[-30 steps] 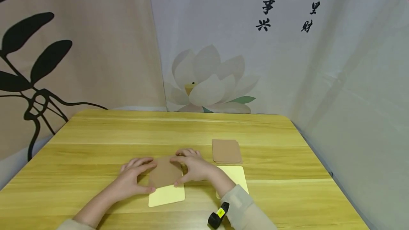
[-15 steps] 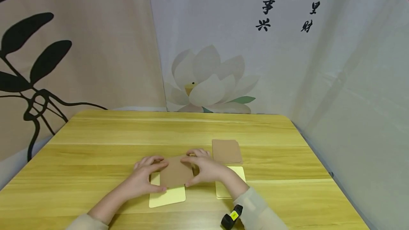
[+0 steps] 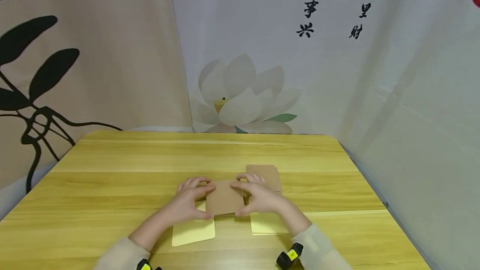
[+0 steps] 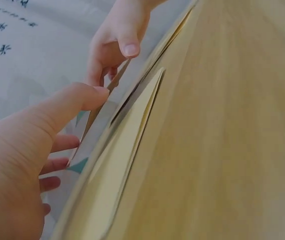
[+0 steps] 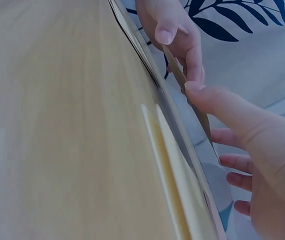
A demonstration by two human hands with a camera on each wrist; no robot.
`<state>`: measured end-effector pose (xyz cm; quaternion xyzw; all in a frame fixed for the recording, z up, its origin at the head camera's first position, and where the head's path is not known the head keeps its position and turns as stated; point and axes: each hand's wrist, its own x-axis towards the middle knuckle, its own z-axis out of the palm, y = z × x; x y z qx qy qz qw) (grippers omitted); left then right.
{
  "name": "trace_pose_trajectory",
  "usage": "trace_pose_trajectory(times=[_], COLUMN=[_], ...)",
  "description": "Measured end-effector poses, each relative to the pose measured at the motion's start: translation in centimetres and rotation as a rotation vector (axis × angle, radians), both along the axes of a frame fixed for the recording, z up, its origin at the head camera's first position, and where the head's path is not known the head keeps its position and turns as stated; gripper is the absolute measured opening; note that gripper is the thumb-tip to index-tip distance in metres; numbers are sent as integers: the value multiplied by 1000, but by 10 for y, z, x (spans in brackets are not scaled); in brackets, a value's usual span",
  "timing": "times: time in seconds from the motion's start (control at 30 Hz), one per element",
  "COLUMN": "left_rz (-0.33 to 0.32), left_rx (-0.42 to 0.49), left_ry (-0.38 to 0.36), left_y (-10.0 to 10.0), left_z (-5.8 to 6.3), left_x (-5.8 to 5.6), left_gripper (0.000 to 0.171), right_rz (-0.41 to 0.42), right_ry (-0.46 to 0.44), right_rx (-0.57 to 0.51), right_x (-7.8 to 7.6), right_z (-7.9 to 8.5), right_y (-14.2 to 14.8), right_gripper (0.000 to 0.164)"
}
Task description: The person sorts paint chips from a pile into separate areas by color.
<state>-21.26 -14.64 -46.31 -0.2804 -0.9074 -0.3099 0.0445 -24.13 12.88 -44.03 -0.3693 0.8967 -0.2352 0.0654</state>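
Both hands hold a thin brown square card (image 3: 225,198), which looks like kraft cardboard with rounded corners. My left hand (image 3: 189,204) pinches its left edge between thumb and fingers. On the opposite edge my right hand (image 3: 259,197) grips the same way. Seen edge-on in the wrist views, the brown card (image 4: 101,100) is raised off the tabletop. A yellow card (image 3: 193,231) lies below my left hand, partly covered by it. Under my right wrist are more stacked yellow cards (image 3: 268,224), half hidden by the forearm.
A small stack of brown cards (image 3: 265,175) lies just behind my right hand. Everything rests on a wood-grain table (image 3: 112,170) whose far edge meets a printed curtain (image 3: 330,86). Black wrist devices (image 3: 289,256) sit at the sleeves.
Both hands have carried the brown card to the right, from over the left yellow card to the gap between the yellow cards. The head view has shifted slightly.
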Motion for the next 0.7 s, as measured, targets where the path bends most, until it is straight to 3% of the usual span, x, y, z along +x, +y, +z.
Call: trace_pose_trajectory(times=[0.33,0.7], left_rz=[-43,-72], left_rx=[-18,-93], left_ry=[-15,-5], left_y=[31,60], left_z=[12,15], left_x=[-12,-36], left_gripper=[78,75], right_rz=[-40,-55], right_ry=[-14,-49], right_rx=[-54,-81], right_x=[-2,-17], right_z=[3,7], right_y=[31,59], right_gripper=[79,81])
